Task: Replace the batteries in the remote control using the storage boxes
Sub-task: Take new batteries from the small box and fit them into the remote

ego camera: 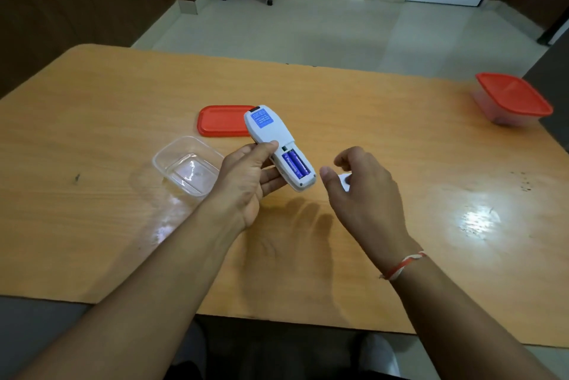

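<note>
While the remote control is gripped back-up in the left hand, its blue batteries exposed, a small white piece, probably the cover, is pinched by the right hand beside it. Batteries should be levered out toward the open clear box left of the remote; beyond lies the red lid, and far right on the bench the lidded box.

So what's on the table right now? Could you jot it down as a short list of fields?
left hand: holds the remote control back-up, above the table
battery bay: open, blue batteries inside
right hand: fingers curled on a small white piece, probably the battery cover
open box: clear, empty, lid off
loose red lid: flat behind the remote
closed box: red lid on, far right
</note>
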